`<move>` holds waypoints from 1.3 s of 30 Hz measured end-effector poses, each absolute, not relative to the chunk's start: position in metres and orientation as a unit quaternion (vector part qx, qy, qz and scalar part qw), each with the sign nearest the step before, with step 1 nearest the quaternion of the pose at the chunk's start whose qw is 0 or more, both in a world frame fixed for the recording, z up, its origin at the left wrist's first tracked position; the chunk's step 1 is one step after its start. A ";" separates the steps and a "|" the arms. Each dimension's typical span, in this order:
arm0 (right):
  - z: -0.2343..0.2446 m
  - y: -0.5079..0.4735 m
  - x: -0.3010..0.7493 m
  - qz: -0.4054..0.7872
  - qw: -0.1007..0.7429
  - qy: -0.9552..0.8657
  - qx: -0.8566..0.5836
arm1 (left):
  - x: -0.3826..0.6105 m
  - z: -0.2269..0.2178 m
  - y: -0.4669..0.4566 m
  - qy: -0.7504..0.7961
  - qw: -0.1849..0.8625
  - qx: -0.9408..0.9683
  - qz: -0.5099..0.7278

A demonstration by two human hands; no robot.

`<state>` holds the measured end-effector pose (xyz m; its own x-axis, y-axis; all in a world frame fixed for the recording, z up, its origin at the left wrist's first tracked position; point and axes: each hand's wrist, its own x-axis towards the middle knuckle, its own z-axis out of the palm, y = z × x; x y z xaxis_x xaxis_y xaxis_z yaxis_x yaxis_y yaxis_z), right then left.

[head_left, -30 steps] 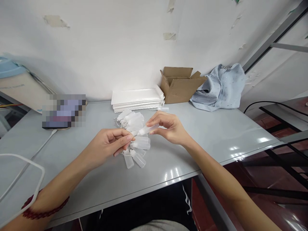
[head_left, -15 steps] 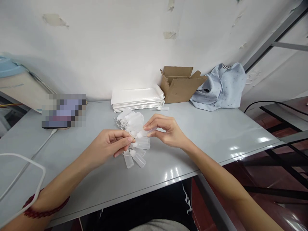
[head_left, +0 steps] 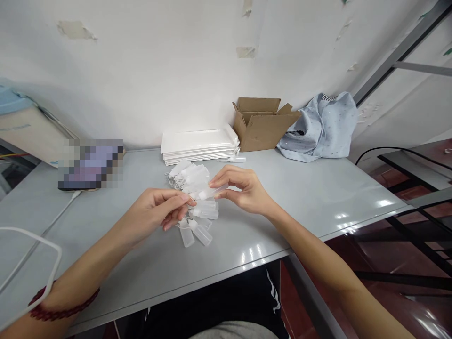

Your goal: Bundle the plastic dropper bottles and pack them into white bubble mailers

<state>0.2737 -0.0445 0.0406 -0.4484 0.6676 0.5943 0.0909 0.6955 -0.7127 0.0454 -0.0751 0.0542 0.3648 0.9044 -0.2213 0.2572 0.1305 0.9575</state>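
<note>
Between the thumb and fingers of my right hand (head_left: 245, 189) is a small translucent plastic bottle (head_left: 205, 193), its white neck pointing left. Close to that neck, my left hand (head_left: 158, 209) is closed in a pinch; what its fingertips grip is too small to make out. A heap of similar small bottles (head_left: 196, 174), with thin whitish loops at their necks, lies on the table just behind and beneath both hands. Several more bottles (head_left: 202, 234) lie fanned out in front of the heap.
White padded envelopes (head_left: 197, 141) are stacked against the wall, with a single small bottle (head_left: 237, 160) beside them. Right of these stand an open cardboard box (head_left: 266, 132) and a light-blue cloth bag (head_left: 328, 132). A blurred-out phone (head_left: 93, 165) and white cable (head_left: 52, 226) are at left.
The view has shifted slightly. Both hands keep about the same place over the bottles, and my left fingertips have moved only a little. The bottle stays in my right hand.
</note>
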 end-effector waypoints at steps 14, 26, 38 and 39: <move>0.029 -0.046 0.267 0.350 0.471 -0.768 -0.256 | 0.048 0.052 -0.077 0.497 0.497 0.662 0.262; 0.032 -0.032 0.277 0.279 0.443 -0.808 -0.272 | 0.052 0.052 -0.078 0.534 0.367 0.694 0.314; -0.002 0.024 0.329 0.061 0.302 -0.821 -0.481 | 0.040 0.049 -0.066 0.590 0.328 0.670 0.309; -0.004 0.026 0.329 0.060 0.289 -0.818 -0.493 | 0.039 0.050 -0.065 0.601 0.326 0.658 0.315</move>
